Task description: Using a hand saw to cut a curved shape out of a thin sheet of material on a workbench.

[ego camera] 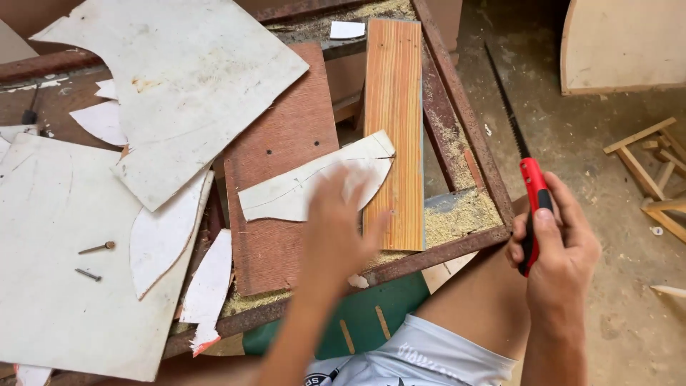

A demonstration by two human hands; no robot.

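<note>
Our left hand (336,221), blurred, fingers spread and gripping nothing, lay on the curved white offcut (300,189), which rested across the brown board (282,143) and the orange plank (393,121). We judged it thin, light, fairly stiff, best held by its edges. Our right hand (554,243) was closed round the red-handled saw (525,171). Sawdust covered the rusty frame (471,136) and the dirt floor (572,136).

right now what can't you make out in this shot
Head view:
- Left hand: motion-blurred, so its fingers and any contact with the curved white offcut are unclear.
- Saw: the right hand covers most of the red handle.
- Large white board: cut off by the left and bottom edges.
- Two nails: too small to tell their type.
</note>
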